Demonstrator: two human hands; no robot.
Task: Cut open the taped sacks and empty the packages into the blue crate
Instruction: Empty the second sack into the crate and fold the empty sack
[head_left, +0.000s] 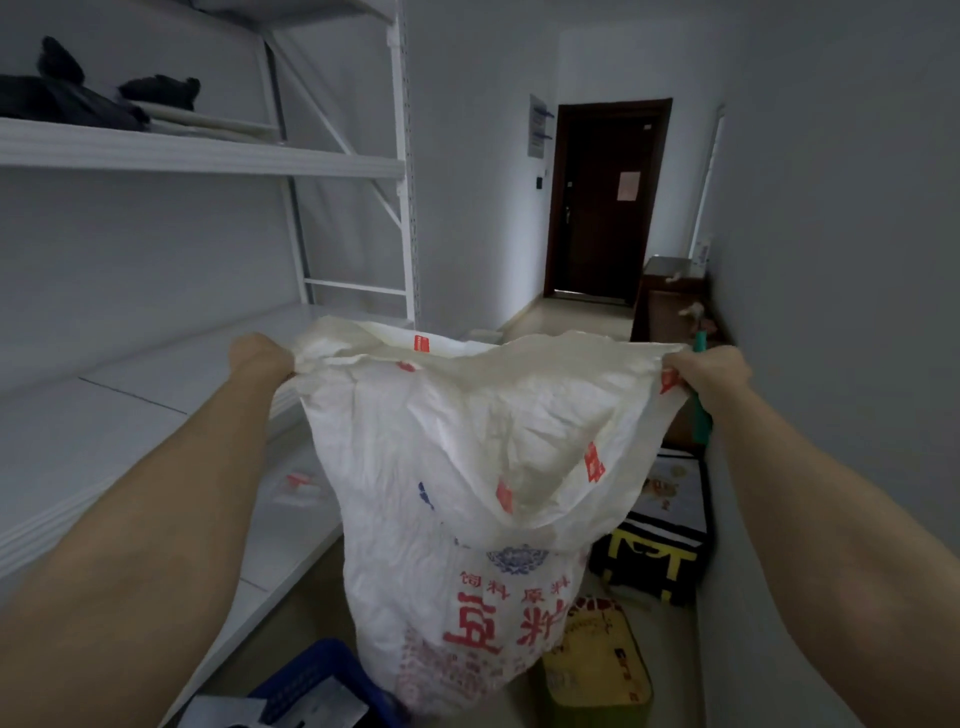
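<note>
A white woven sack (457, 499) with red printed characters, upside down, hangs in front of me. My left hand (262, 356) grips its upper left corner. My right hand (709, 371) grips the upper right corner together with a teal-handled tool (702, 415) that sticks out above and below the fist. The sack's lower end reaches down over the blue crate (311, 680) at the bottom, where grey packages (228, 714) lie. What the sack holds is hidden.
White metal shelving (208, 156) runs along the left, with dark bags on an upper shelf. A yellow-and-black insulated bag (654, 561) and a yellow sack (597, 660) sit on the floor to the right. A dark door (602, 197) closes the corridor ahead.
</note>
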